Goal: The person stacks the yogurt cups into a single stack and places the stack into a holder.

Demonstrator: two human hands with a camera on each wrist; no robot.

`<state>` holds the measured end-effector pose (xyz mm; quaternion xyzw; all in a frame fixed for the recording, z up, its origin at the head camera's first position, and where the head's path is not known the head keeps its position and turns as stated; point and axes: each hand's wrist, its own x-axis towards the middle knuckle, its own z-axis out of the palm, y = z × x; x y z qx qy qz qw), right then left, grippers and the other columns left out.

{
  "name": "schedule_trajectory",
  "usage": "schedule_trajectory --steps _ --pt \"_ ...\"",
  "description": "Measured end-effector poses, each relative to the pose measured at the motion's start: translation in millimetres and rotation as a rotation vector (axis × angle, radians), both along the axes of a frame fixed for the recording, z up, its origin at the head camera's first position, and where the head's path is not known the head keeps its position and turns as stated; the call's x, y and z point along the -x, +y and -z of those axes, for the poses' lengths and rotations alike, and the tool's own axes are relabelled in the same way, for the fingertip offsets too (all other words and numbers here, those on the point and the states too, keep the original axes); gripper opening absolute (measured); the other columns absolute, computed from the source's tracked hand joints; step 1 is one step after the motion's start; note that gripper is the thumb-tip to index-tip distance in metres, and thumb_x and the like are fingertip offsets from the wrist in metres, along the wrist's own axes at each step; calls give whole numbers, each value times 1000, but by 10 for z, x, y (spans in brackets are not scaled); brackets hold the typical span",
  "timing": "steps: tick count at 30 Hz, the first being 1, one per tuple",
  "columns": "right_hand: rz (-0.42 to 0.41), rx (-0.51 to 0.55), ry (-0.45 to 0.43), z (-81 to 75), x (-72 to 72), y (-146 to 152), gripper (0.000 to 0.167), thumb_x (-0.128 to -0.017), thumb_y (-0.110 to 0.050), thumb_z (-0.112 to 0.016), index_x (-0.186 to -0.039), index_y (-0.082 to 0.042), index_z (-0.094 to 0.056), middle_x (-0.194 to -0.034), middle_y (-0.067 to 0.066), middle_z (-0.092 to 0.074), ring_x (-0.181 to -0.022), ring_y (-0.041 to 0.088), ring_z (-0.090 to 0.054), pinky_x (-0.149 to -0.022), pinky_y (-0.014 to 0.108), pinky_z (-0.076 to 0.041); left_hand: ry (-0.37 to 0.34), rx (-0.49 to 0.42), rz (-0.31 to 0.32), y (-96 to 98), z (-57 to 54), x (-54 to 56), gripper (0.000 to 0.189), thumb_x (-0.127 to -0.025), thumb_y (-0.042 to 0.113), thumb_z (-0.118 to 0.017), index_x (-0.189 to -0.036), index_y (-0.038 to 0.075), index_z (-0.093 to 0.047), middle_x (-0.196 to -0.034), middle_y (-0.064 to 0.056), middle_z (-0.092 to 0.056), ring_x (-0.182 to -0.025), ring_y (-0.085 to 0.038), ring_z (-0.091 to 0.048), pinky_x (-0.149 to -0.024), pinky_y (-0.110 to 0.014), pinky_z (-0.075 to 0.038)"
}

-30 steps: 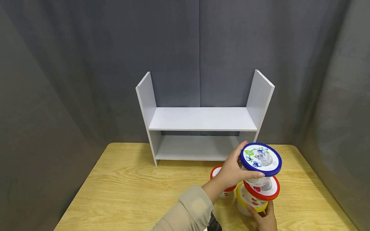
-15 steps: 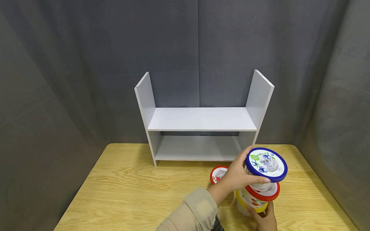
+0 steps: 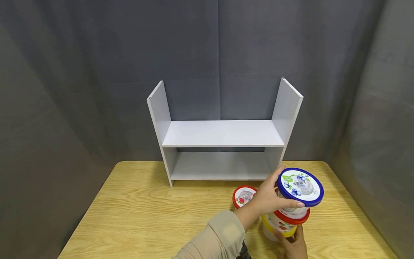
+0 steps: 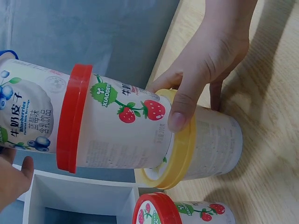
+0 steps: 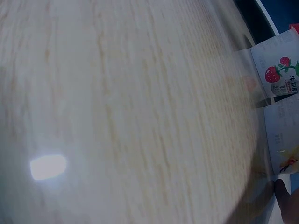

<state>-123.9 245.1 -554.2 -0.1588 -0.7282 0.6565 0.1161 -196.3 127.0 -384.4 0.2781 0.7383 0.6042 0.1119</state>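
Note:
In the head view my left hand grips a blue-lidded blueberry milk tub, thumb across its near side. The tub sits atop a red-lidded strawberry tub, its base right at the red lid in the left wrist view. Below that is a yellow-lidded tub on the table, completing a stack. My right hand holds the yellow-lidded tub around its lid, the thumb also against the base of the strawberry tub. The fingers behind the stack are partly hidden.
Another red-lidded strawberry tub stands on the wooden table left of the stack, partly behind my left forearm. A white two-level shelf stands at the back. Grey curtains surround the table on three sides.
My left hand has moved the blueberry tub right and down, closer over the strawberry tub in the stack. The right hand keeps its hold. The head view has shifted slightly.

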Motion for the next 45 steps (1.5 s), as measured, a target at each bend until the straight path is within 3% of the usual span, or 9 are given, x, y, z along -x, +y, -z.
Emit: schedule_trajectory --steps 3,7,15,22,25,31,35,41,45 --pt "-2 8 -4 -20 9 -21 76 -77 -25 -65 -135 -26 -17 -124 14 -31 -104 28 -39 -81 34 -40 -8 -2 5 -14 3 16 89 -62 25 -78 -132 36 -26 -126 12 -36 -110 -3 -37 -84 -20 -37" --pt "-4 -13 -7 -48 22 -25 77 -77 -25 -65 -135 -26 -16 -124 17 -31 -104 33 -39 -77 27 -40 -23 -12 13 -28 1 42 89 -62 24 -78 -133 35 -25 -127 11 -34 -109 -4 -38 -84 -21 -38" --pt "16 -77 -42 -81 22 -26 75 -78 -24 -65 -135 -21 -17 -122 7 -34 -92 0 -40 -73 14 -38 -13 -30 24 -47 30 65 92 -62 22 -78 -134 33 -22 -131 12 -31 -115 -6 -34 -86 -23 -38" --pt "20 -99 71 42 14 7 75 -77 -19 -66 -136 -21 -19 -113 -6 -37 -94 -1 -38 -73 12 -38 -21 17 -35 -141 77 88 92 -61 31 -78 -132 42 -21 -133 14 -30 -121 -12 -28 -93 -41 -32" --pt "24 -89 62 114 26 41 79 -74 -25 -69 -136 -23 -20 -114 -6 -37 -94 -3 -38 -73 11 -38 -31 24 -47 -194 109 109 90 -61 32 -77 -131 45 -21 -134 17 -26 -123 -12 -25 -93 -46 -29" --pt "47 -36 19 249 74 78 85 -68 -34 -71 -135 -24 -21 -117 -1 -37 -91 -3 -42 -73 13 -39 -63 57 -104 -315 221 146 89 -59 36 -78 -128 49 -23 -133 22 -25 -124 -15 -24 -93 -49 -27" --pt "67 -48 -8 124 39 11 81 -71 -26 -71 -134 -20 -20 -113 -5 -38 -89 -3 -42 -72 12 -39 -73 89 -161 -389 342 169 88 -57 37 -78 -128 48 -26 -132 18 -29 -122 -17 -28 -93 -47 -29" --pt "59 -36 -11 25 10 -39 76 -74 -23 -68 -133 -19 -20 -119 8 -35 -99 15 -40 -70 13 -38 -131 70 -205 -507 518 213 86 -59 33 -79 -128 46 -29 -133 8 -33 -119 -23 -32 -89 -46 -35" --pt "67 -15 -3 68 28 -33 78 -72 -23 -70 -133 -20 -21 -116 4 -36 -90 6 -45 -69 13 -40 -141 46 -222 -593 641 262 87 -59 31 -79 -130 42 -30 -133 4 -33 -116 -26 -35 -88 -44 -36"
